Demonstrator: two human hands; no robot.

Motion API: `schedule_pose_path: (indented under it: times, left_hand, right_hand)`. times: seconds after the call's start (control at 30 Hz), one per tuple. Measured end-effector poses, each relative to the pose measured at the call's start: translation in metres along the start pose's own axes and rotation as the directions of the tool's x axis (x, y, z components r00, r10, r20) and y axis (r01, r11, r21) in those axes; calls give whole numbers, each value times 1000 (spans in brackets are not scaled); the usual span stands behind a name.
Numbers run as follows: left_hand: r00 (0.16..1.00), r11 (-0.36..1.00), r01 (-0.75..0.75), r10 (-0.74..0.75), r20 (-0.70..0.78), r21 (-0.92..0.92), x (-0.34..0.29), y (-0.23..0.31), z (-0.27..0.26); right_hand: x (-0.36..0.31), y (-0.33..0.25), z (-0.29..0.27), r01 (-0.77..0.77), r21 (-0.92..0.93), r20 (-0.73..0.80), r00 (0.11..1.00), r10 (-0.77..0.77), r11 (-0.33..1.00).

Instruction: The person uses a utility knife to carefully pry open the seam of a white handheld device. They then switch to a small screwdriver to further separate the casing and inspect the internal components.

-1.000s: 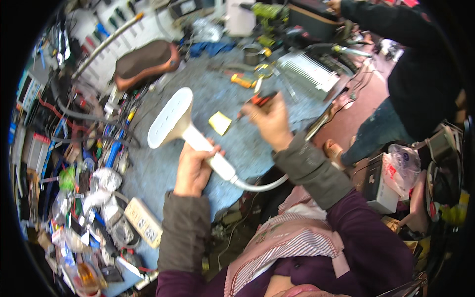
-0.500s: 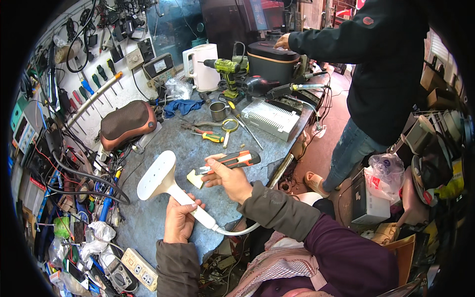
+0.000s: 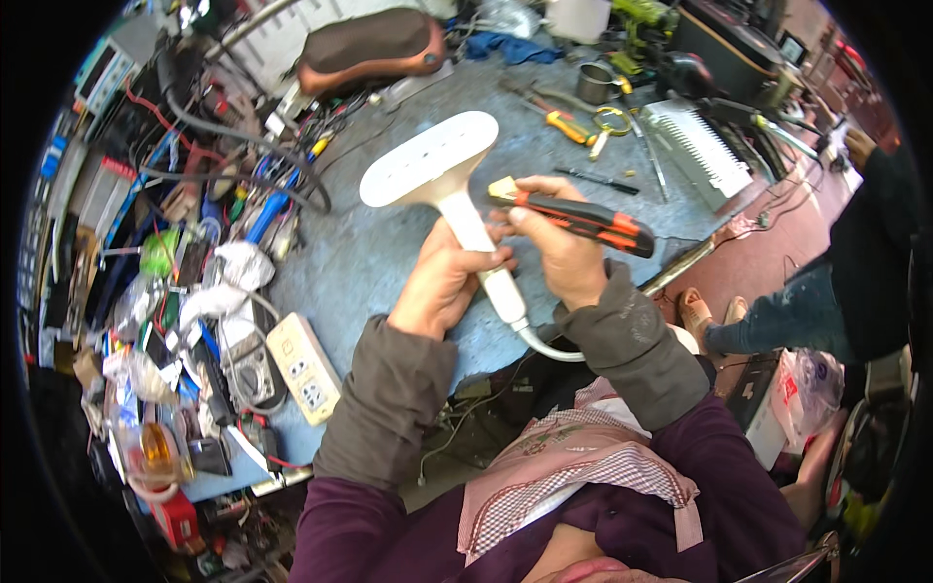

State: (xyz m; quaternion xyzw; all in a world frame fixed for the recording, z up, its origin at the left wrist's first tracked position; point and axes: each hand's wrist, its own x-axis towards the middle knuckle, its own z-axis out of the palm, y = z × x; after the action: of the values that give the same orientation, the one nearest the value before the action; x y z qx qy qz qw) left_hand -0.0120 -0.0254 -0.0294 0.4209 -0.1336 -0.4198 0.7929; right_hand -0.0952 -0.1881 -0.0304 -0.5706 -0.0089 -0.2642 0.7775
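At the far left the counter (image 3: 389, 243) edge is crowded with tangled cables, small bottles and meters, too jumbled to count; among them lies one cream power strip (image 3: 303, 366) with two sockets showing, and one multimeter (image 3: 243, 361) sits just beside it. Farther back rests one brown padded cushion (image 3: 374, 49). The left hand (image 3: 442, 282) comes up from a grey-brown sleeve and its fingers are wrapped tight around the handle of one white steamer (image 3: 437, 173), held above the grey counter. The steamer's long axis runs on a slant from lower right to upper left: its wide flat head points up and to the left, away from the person, while a white cord leaves the lower end of the handle and curls toward the person's lap. Just to the right, the right hand (image 3: 559, 257) has its fingers closed around one orange and black utility knife (image 3: 573, 216), whose long axis lies nearly level, the tip pointing left and sitting against the steamer's neck, the tail pointing right. Behind it on the counter lie one yellow-handled screwdriver (image 3: 569, 126), one metal cup (image 3: 593, 83) and one ribbed grey panel (image 3: 700, 151). At the right edge stands one other person (image 3: 836, 282) in dark clothes and sandals, on the reddish floor.
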Motion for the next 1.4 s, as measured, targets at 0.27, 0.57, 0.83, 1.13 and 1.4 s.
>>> schedule_pose_path:
  times: [0.27,0.57,0.83,1.13,1.4]
  left_hand:
    - [1000,999,-23,23,9,28,-5,5,9]
    - [997,997,-73,73,2,29,-3,5,15]
    - [997,997,-67,66,32,47,-4,4,7]
    - [992,987,-117,111,59,111,3,-9,-2]
    - [988,927,-70,117,-105,368,5,3,11]
  right_hand:
    - [-3,-5,4,70,-192,11,998,-69,979]
    - [-5,-11,8,-3,-255,73,997,23,967]
    - [-6,-7,8,10,-266,73,997,10,964]
    - [-8,-1,6,91,-273,54,995,-80,958]
    - [0,-2,-2,94,-208,-5,995,-97,973]
